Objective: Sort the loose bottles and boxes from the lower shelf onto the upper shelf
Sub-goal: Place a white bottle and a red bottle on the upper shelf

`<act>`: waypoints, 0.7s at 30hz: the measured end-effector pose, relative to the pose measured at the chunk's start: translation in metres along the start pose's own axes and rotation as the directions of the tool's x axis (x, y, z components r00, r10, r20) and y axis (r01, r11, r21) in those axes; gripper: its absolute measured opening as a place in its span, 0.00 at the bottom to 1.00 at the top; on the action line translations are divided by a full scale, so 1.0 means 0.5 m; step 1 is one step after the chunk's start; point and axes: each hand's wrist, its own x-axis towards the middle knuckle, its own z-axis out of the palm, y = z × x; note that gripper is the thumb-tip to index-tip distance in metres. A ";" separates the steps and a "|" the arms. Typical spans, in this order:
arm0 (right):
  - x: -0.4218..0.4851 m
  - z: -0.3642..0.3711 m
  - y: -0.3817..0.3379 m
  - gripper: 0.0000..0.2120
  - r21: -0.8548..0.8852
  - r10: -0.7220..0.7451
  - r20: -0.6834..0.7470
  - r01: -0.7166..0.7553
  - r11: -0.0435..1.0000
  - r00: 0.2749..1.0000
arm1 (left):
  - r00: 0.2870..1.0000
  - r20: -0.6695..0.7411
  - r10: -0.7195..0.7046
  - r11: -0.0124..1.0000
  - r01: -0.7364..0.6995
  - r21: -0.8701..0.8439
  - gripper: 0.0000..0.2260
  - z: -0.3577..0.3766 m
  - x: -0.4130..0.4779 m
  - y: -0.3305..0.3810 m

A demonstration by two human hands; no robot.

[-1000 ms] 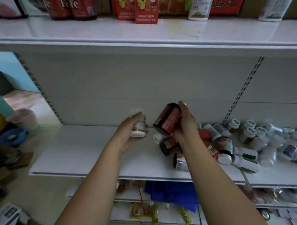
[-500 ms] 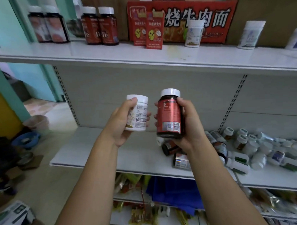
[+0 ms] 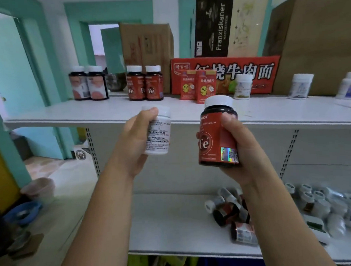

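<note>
My left hand (image 3: 134, 140) grips a small white bottle (image 3: 158, 131) upright, level with the front edge of the upper shelf (image 3: 102, 113). My right hand (image 3: 244, 148) holds a dark bottle with a red "Fe" label and white cap (image 3: 218, 133), also upright, just below that edge. On the upper shelf stand two matching red "Fe" bottles (image 3: 145, 83), two dark bottles (image 3: 88, 83), two small red boxes (image 3: 198, 85) and white bottles (image 3: 242, 86). A loose pile of bottles (image 3: 233, 212) lies on the lower shelf (image 3: 169, 222) to the right.
Cardboard boxes (image 3: 147, 46) and a red noodle carton (image 3: 236, 71) line the back of the upper shelf. More white bottles (image 3: 332, 211) crowd the lower shelf's far right. A bin (image 3: 39, 189) and a blue basin (image 3: 22, 211) sit on the floor at left.
Both hands have risen from the lower shelf with their bottles, turning them upright, and now reach the upper shelf's edge. The view has tilted up.
</note>
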 end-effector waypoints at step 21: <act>0.293 0.212 -0.034 0.15 -0.513 -0.243 -0.115 0.152 0.845 0.963 | 0.989 0.080 0.126 0.917 -0.147 0.371 0.07 -0.236 0.259 0.156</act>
